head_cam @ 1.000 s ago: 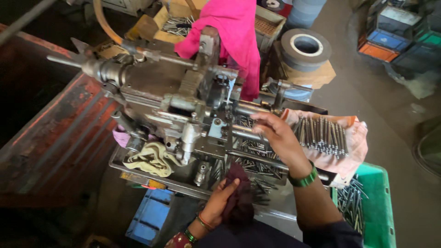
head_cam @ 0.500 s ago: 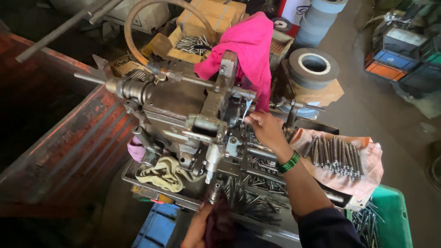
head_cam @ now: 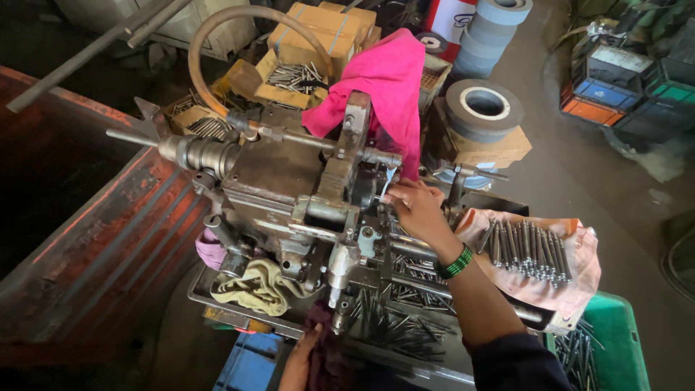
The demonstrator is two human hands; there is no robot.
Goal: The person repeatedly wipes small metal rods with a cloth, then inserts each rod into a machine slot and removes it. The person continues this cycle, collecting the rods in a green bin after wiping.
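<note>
crowding cluttered workshop floor [head_cam: 579, 181], machine [head_cam: 289, 188]

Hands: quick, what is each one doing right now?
Left hand: low at the picture's edge, closed on a dark cloth.
Right hand: fingers pinched at a small part on the grey machine; whether it holds anything cannot be told.

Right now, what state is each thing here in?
right hand: fingertips pressed into the machine's middle
left hand: low at the tray edge, touching a dark rag
machine: greasy, upright in its tray
pink cloth: draped over the machine's top
long bolts: lying in a row on a pale cloth
green crate: open
</note>
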